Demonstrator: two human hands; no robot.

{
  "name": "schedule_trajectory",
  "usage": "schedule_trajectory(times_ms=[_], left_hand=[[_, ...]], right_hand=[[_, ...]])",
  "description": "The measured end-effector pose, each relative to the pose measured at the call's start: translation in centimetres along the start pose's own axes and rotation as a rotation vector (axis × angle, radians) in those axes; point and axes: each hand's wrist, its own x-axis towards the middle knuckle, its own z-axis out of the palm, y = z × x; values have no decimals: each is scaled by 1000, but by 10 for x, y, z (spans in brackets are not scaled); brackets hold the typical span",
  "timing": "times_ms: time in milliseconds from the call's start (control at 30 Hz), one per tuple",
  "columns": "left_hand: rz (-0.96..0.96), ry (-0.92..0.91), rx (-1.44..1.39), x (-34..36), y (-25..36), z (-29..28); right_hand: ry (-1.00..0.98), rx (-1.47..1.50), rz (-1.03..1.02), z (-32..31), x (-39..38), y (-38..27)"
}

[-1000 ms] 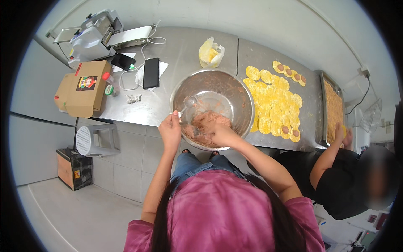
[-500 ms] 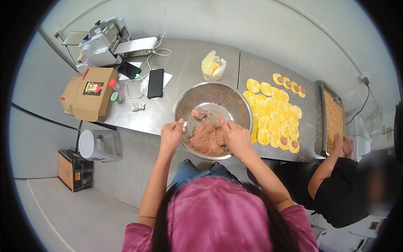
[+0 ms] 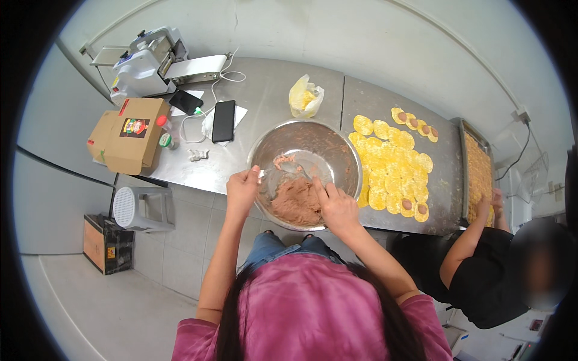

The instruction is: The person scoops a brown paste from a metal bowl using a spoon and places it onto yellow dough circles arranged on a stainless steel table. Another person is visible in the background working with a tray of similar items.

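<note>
My left hand (image 3: 242, 194) grips a spoon with a white handle (image 3: 260, 174) at the left rim of a large steel bowl (image 3: 346, 156). My right hand (image 3: 337, 210), fingers curled, grips a metal spoon (image 3: 304, 172) reaching into the bowl; the two spoons' heads are close, with a small lump of pink paste (image 3: 281, 161) at them. A mound of pinkish-brown paste (image 3: 295, 201) lies in the bowl's lower part. Right of the bowl, yellow rounds (image 3: 388, 168) are laid on the steel table, a few topped with brown dollops (image 3: 421, 209).
A co-worker in black (image 3: 475, 283) works at a long tray (image 3: 472, 156) on the right. A plastic bag (image 3: 306, 96) sits behind the bowl. Phones (image 3: 224, 120), jars (image 3: 164, 140), a cardboard box (image 3: 135, 153) and a machine (image 3: 144, 66) are left. A stool (image 3: 138, 207) stands below.
My right hand has come up from the paste mound, and its spoon now meets the left one, where a small lump of paste shows. The view has shifted slightly.
</note>
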Motion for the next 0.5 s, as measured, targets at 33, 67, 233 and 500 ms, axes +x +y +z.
schedule_trajectory(times_ms=[33, 67, 233, 500], left_hand=[[-28, 1, 43, 0, 3, -5], [4, 22, 71, 0, 0, -7], [171, 127, 46, -10, -9, -3], [-187, -73, -271, -11, -9, -10]], right_hand=[[-28, 38, 0, -3, -1, 2], [-58, 78, -2, -6, -2, 4], [-100, 217, 107, -4, 6, 7], [23, 16, -30, 17, -4, -11]])
